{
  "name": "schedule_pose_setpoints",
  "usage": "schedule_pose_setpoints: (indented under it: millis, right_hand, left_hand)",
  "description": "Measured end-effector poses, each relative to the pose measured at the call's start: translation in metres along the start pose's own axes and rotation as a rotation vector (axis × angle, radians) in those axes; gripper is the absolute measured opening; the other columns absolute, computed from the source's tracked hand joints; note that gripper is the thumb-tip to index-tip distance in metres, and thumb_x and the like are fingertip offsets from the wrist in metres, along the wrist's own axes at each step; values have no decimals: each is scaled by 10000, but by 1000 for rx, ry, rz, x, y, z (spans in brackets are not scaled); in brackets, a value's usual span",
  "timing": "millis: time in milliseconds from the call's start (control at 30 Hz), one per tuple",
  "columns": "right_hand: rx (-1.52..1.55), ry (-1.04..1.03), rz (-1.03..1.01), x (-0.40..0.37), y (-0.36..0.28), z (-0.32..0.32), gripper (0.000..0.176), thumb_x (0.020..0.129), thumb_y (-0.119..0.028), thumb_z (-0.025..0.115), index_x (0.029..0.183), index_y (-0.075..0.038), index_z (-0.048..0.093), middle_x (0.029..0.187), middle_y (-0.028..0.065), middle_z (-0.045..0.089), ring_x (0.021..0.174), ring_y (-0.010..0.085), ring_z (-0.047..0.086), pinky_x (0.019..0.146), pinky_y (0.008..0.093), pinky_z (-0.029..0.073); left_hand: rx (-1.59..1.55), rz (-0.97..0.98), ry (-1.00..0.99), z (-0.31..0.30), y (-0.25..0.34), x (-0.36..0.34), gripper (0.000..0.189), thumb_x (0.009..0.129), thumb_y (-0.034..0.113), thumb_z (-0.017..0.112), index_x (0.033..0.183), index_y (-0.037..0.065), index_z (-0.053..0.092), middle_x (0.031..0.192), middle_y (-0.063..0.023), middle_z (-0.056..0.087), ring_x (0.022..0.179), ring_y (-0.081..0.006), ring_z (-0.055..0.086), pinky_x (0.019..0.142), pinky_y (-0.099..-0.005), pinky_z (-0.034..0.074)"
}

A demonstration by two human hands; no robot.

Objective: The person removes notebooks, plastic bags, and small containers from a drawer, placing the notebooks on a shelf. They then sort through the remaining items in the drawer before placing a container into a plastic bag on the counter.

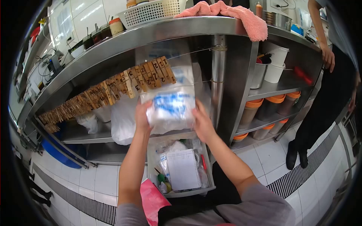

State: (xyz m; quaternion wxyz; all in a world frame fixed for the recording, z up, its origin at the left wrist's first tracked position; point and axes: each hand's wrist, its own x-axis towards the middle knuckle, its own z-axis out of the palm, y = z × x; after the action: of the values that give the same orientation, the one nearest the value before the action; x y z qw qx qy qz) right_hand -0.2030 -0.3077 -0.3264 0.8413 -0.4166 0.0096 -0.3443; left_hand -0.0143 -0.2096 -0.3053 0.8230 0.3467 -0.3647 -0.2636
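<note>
Between my two hands is a pack of clear plastic bags point(170, 104) with blue printing, slightly blurred. My left hand point(143, 116) grips its left edge, and my right hand point(202, 119) its right edge. The pack is in front of the shelf below the steel counter, where more plastic-wrapped material lies behind it. Just above my left hand, a row of numbered wooden clothespins point(124, 81) hangs along a wire. Below my hands an open drawer point(151, 160) contains a spiral notebook point(184, 169), plastic bags and small items.
A steel counter point(211, 23) carries a white basket point(151, 13), jars and a pink towel point(252, 26). A metal post point(218, 71) stands right of the pack. Orange-lidded containers point(250, 113) fill the right shelves. Another person point(320, 101) stands at the right.
</note>
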Motion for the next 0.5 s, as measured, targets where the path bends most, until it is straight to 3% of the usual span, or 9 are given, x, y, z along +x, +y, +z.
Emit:
schedule_pose_setpoints:
  millis: [67,133,200,267,400,500]
  right_hand:
    - [-100,-44,-4,-28,14,-15,549,842,-168,495,1306,-49,228,1135,109,465,996,177,495,785,292,437]
    - [-202,-80,12,-51,23,-30,517,845,-158,495,1292,-46,260,1119,104,480,983,165,504,774,280,439]
    - [-294,-123,102,-74,30,-42,410,843,-117,507,1221,-33,373,1062,95,521,930,143,529,771,262,438]
    - [-359,-121,136,-92,29,-52,364,835,-87,508,1180,-21,414,1038,103,540,911,156,545,776,273,442]
    - [-441,-109,132,-120,17,-70,274,823,-45,515,1089,13,488,969,103,579,872,163,570,785,284,447]
    - [-519,-44,140,-129,11,-80,259,823,-68,523,1070,8,499,937,90,589,813,149,574,740,274,457]
  left_hand:
    - [-114,8,-39,-7,-8,42,359,781,101,492,1124,11,436,1066,-127,524,920,-224,548,762,-328,475]
    - [-248,-65,196,30,5,72,314,835,212,449,1114,68,472,1140,-92,490,1017,-228,493,839,-358,434]
    - [-424,22,236,36,10,104,353,858,354,403,1104,120,502,1179,-52,473,1092,-227,434,915,-380,364]
    - [-492,76,230,36,16,129,363,863,352,386,1122,115,480,1195,-55,456,1103,-227,420,924,-377,353]
    - [-402,167,193,25,21,149,384,871,348,351,1156,106,436,1226,-61,423,1127,-227,392,941,-371,332]
    - [-74,259,231,12,18,157,400,877,345,325,1182,98,403,1250,-65,399,1144,-227,372,954,-366,317]
